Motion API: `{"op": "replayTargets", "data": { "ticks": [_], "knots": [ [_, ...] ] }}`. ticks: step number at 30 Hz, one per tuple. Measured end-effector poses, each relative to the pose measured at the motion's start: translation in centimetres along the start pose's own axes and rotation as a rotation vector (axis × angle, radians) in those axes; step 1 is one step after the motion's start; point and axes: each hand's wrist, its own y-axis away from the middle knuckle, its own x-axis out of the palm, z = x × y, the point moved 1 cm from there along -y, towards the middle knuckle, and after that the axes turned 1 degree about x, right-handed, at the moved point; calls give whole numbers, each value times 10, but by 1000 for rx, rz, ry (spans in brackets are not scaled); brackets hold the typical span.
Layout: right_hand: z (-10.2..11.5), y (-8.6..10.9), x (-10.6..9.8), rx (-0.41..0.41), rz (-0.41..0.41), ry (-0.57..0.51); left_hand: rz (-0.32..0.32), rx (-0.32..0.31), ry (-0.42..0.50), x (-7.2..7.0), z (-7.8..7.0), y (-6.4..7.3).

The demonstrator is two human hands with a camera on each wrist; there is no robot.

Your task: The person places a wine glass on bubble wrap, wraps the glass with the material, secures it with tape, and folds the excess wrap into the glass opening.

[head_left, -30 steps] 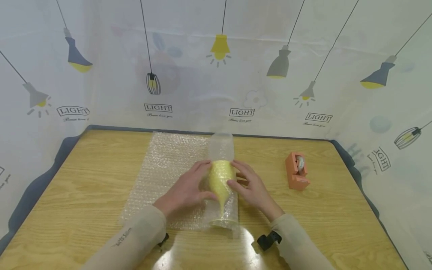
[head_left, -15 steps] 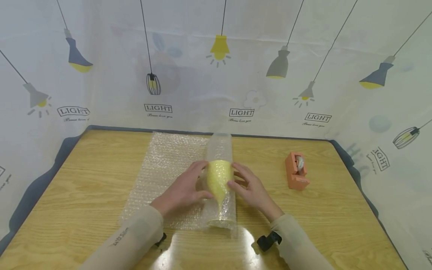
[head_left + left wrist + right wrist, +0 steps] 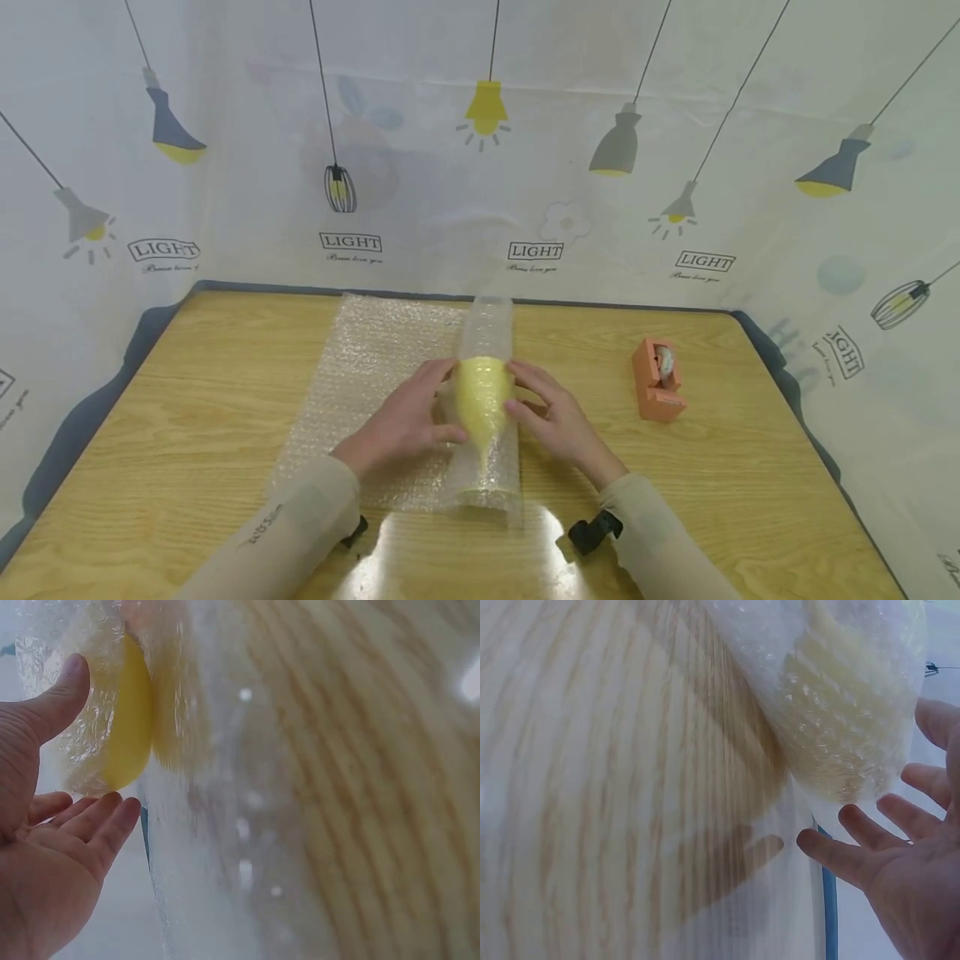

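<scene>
Bubble wrap (image 3: 371, 375) lies across the counter (image 3: 675, 517), its right side wound around a yellow goblet (image 3: 482, 396) lying on its side, foot toward the person. The left hand (image 3: 401, 423) and right hand (image 3: 561, 423) flank the bowl, fingers (image 3: 116, 829) spread and nearly straight, cradling the wrapping rather than grasping it; I can't tell whether every right fingertip touches. With both hands up at the bowl, an uneven push could skew the wrapping, I'd say. The foot sits close to the wrap's near edge, so it might poke out if the goblet slides. Pressing hard might strain the thin stem. The orange tape dispenser (image 3: 658, 379) stands well apart to the right; letting go to reach it could let the layers spring loose.
</scene>
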Motion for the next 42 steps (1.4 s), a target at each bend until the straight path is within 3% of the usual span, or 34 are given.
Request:
{"op": "replayTargets", "data": {
  "ticks": [7, 12, 20, 25, 36, 42],
  "knots": [
    [1, -2, 3, 26, 15, 22, -2, 2, 20, -2, 2, 0],
    [-1, -3, 5, -6, 7, 26, -16, -14, 0, 0, 4, -1],
    [-1, -4, 6, -30, -17, 50, -44, 5, 51, 4, 10, -4],
    [4, -5, 9, -28, -42, 132, -37, -41, 116, 5, 11, -4],
    [15, -10, 16, 6, -38, 208, -51, -123, 110, 5, 11, -2],
    [21, -10, 17, 35, -31, 217, -10, -146, 202, 6, 10, -2]
  ]
}}
